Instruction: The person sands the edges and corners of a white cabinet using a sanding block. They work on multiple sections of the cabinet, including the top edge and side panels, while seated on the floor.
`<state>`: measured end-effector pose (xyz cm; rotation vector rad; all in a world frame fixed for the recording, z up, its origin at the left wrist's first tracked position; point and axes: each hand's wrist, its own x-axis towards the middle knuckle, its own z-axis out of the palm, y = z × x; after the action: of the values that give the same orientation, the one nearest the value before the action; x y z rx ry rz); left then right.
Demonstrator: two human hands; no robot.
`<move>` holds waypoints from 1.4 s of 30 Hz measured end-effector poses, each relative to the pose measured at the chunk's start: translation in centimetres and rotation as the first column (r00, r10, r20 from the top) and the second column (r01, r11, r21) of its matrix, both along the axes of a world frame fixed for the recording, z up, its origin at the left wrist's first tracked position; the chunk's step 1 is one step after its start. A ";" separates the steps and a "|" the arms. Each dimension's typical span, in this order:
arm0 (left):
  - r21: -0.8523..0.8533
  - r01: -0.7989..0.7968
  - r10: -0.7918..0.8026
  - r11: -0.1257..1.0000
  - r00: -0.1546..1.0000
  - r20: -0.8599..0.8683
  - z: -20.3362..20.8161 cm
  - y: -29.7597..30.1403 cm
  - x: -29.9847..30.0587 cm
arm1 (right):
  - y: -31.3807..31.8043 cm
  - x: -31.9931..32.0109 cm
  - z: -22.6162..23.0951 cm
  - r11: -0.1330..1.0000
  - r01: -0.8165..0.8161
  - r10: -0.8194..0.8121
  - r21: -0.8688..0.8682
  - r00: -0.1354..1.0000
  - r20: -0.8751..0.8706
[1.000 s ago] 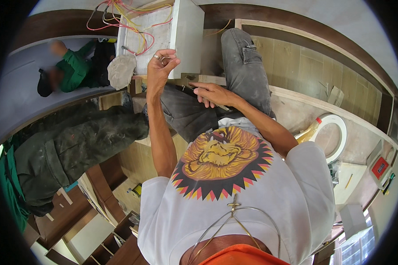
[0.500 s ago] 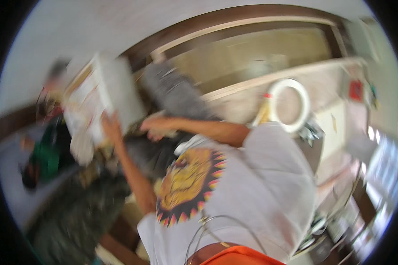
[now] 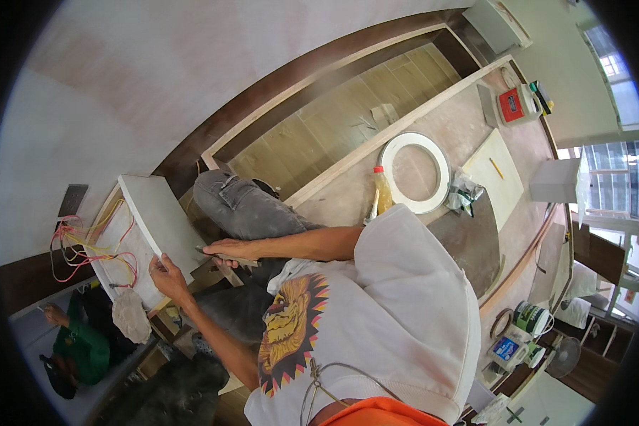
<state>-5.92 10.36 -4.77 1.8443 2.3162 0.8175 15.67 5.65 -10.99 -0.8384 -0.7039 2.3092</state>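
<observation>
A white box-shaped panel (image 3: pixel 160 220) stands at centre left of the frame, and the left hand (image 3: pixel 165 275) grips its lower edge, fingers curled round the rim. In its open side, further left, lies a tangle of red and yellow wires (image 3: pixel 92 248). Just right of that edge the right hand (image 3: pixel 228 250) lies closed around a slim dark tool (image 3: pixel 231 260) held across the lap, above the knees in grey trousers (image 3: pixel 245 209); what kind of tool it is cannot be told.

Right of centre a yellow bottle with a red cap (image 3: pixel 383 190) stands on the dusty work surface (image 3: pixel 468 128), its contents hidden, just beside a white ring (image 3: pixel 415 172) lying flat. Near the ring's right side sits a crumpled clear bag (image 3: pixel 466 193). A red and grey tool case (image 3: pixel 516 104) rests shut in the upper right. At lower right stand a green-and-white tin (image 3: pixel 532 318) and a blue-labelled tub (image 3: pixel 508 349), lids on. Another person in a green top (image 3: pixel 82 344) sits at lower left.
</observation>
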 end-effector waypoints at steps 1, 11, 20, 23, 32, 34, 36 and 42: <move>0.031 0.023 -0.022 0.999 0.999 -0.043 0.0 0.0 0.2 | 0.0 -0.2 0.0 1.000 -0.002 0.002 0.011 1.000 0.006; 0.219 0.093 -0.060 0.971 0.986 -0.154 -1.9 -0.5 0.0 | 0.6 -2.8 -3.6 1.000 0.012 -0.015 0.021 0.986 0.165; 0.134 0.060 -0.090 0.989 0.969 0.230 -0.5 1.2 0.3 | 2.4 -3.9 -0.7 0.960 0.274 -0.280 0.064 0.913 0.297; -0.002 0.014 -0.014 1.000 0.990 0.139 2.1 1.3 0.7 | 3.2 -4.8 1.6 0.961 0.232 -0.264 0.148 0.928 0.264; 0.005 -0.041 0.040 0.999 0.997 0.066 1.7 1.7 1.6 | 3.5 -5.0 2.7 0.950 0.241 -0.290 0.199 0.917 0.275; -0.020 -0.043 0.045 0.999 0.995 0.086 1.9 1.8 1.8 | 3.7 -5.0 2.4 0.939 0.238 -0.309 0.250 0.902 0.302; -0.042 -0.055 0.059 0.998 0.994 0.088 1.9 2.0 2.0 | 4.2 -5.2 2.7 0.899 0.223 -0.357 0.376 0.871 0.338; 0.220 -0.014 -0.023 0.975 0.986 0.166 4.0 2.2 2.8 | 5.1 -5.0 4.8 0.615 0.100 -0.541 0.782 0.775 0.326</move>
<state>-3.12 12.53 -0.74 1.7780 2.1935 1.2228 10.70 10.77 -6.15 -1.0921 -1.4521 1.2139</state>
